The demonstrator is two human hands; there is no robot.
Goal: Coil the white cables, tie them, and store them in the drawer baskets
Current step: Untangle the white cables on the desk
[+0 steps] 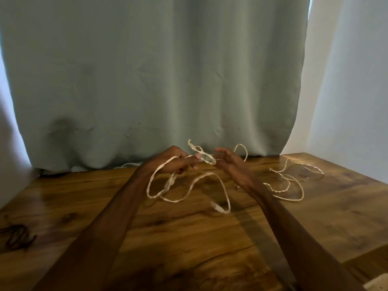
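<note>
Your white cable [217, 207] is a loose tangle, lifted above the middle of the table [189, 248], loops drooping to the wood. Your left hand [177, 162] pinches a strand with curled fingers; your right hand [231, 164] hovers beside the twisted bit, fingers loosely spread, gripping nothing I can make out. A second cable [279, 189] sprawls toward the table's right side, untouched. No coil, no tie, no drawer baskets in view, so by my read nearly everything's ahead of you.

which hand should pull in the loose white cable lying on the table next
Probably the right: the right hand is open and nearest the loose cable, while the left hand grips the hanging loops.
</note>
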